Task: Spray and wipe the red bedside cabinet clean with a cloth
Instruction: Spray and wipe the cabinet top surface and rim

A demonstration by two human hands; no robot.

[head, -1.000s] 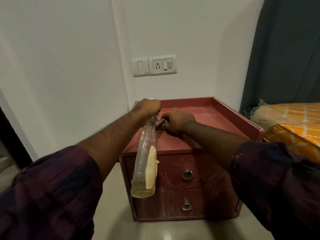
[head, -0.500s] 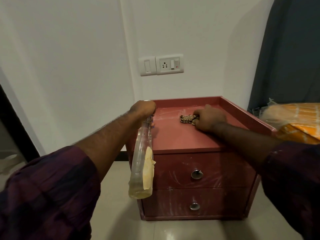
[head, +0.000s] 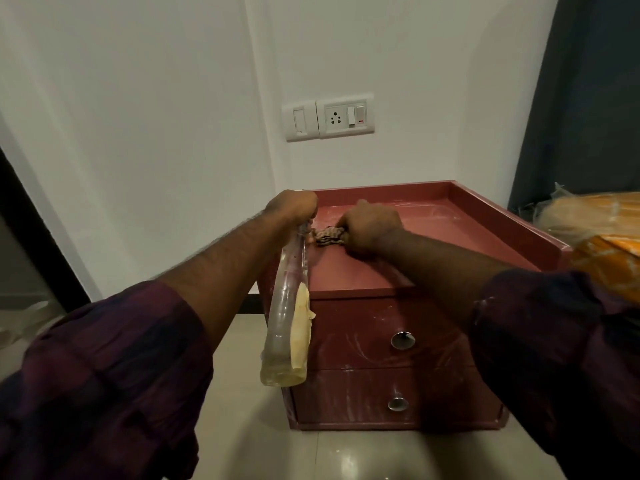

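Observation:
The red bedside cabinet [head: 485,220] stands against the white wall, with a raised rim round its top and two drawers with round metal knobs. My right hand [head: 370,225] grips a crumpled patterned cloth [head: 329,236] and presses it on the left part of the top. My left hand [head: 294,207] holds a clear spray bottle [head: 285,317] by its head at the cabinet's left edge. The bottle hangs down in front of the cabinet, with a little yellowish liquid at its bottom and a torn pale label.
A switch and socket plate [head: 329,116] sits on the wall above the cabinet. An orange bundle wrapped in plastic [head: 602,233] lies right beside the cabinet, under a dark curtain [head: 588,98]. A dark door frame [head: 31,230] is at the left. The floor is tiled.
My right hand has slid the cloth back leftwards across the top, close to the bottle's neck. My left hand stays at the cabinet's left edge with the bottle.

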